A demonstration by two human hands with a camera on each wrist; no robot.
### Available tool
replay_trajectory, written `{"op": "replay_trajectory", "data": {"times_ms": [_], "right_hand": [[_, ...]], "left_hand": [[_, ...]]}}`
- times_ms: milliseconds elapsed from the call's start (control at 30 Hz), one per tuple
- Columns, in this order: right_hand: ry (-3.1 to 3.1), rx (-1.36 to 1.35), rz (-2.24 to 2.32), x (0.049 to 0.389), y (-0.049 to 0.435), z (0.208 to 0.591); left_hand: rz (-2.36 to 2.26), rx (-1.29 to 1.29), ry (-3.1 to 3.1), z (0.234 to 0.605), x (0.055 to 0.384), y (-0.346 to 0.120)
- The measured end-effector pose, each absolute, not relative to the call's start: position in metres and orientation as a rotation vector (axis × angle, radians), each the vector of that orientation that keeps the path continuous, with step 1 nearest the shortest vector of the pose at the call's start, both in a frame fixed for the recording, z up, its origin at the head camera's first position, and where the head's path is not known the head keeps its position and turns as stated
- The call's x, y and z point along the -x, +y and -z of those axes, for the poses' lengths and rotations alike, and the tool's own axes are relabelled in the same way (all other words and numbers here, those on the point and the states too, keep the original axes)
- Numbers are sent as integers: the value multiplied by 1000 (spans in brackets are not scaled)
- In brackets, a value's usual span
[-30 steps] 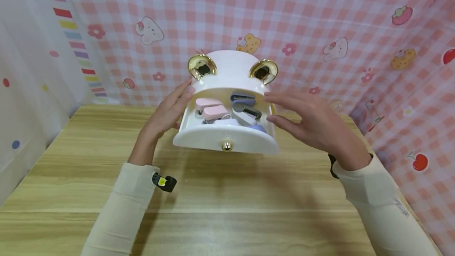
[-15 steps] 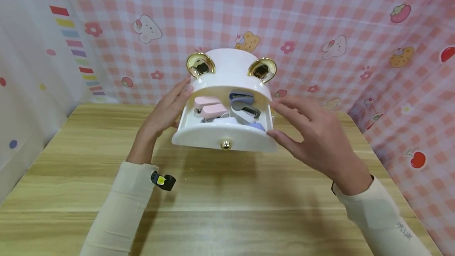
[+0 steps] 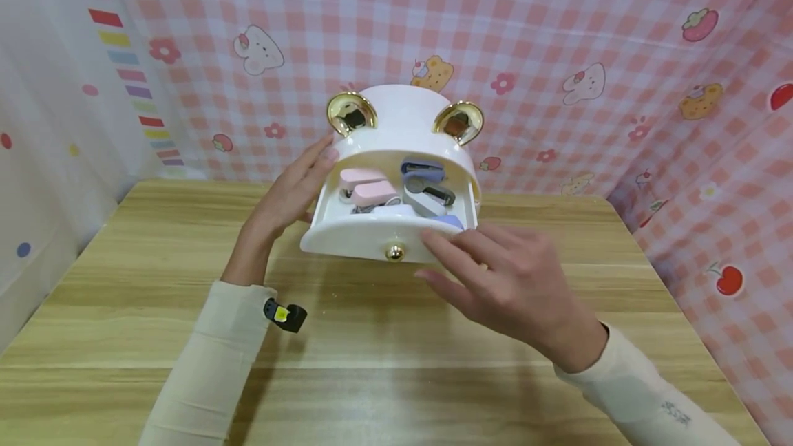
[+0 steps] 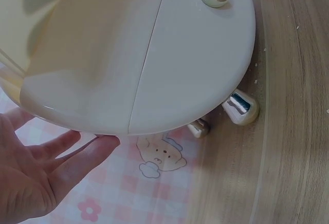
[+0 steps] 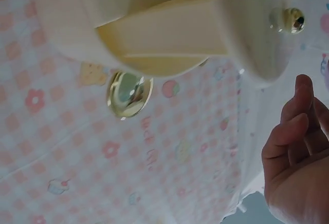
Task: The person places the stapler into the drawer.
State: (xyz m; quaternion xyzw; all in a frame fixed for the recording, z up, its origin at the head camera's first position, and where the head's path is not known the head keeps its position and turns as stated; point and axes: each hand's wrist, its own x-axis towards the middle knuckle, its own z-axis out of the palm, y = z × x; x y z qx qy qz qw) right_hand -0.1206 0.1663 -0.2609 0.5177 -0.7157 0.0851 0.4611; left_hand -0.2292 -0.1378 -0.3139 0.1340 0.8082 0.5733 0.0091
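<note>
A white cabinet [image 3: 403, 105] with gold ears stands at the table's back. Its upper drawer [image 3: 347, 237] is pulled out, with a round gold knob [image 3: 395, 252] on the front. Inside lie several small stapler-like things: pink ones [image 3: 375, 193], a blue one [image 3: 424, 171], and a grey and white one [image 3: 424, 199]. My left hand [image 3: 290, 191] rests with extended fingers against the cabinet's left side; the left wrist view shows fingertips touching its edge. My right hand [image 3: 514, 281] is at the drawer front's right end, fingers loosely bent, holding nothing. Whether it touches the front I cannot tell.
The wooden table [image 3: 384, 377] extends in front of the cabinet. A pink checked cloth [image 3: 520, 33] hangs close behind and to the right, a white one [image 3: 43, 115] on the left. Gold feet [image 4: 240, 108] lift the cabinet off the table.
My right hand has come from the cabinet's right side down and leftward to the drawer front. The left hand stays put, and the drawer remains pulled out.
</note>
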Motion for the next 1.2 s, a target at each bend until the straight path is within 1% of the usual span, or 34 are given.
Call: {"op": "replay_trajectory", "data": {"times_ms": [200, 533, 1200], "right_hand": [[-1764, -1287, -158, 118, 150, 269], [-1892, -1201, -104, 119, 134, 293], [-1950, -1216, -153, 125, 132, 292]], "left_hand": [[-1791, -423, 2524, 315, 229, -138], [-1799, -419, 2516, 314, 229, -138], [-1814, -431, 2512, 315, 228, -138]]}}
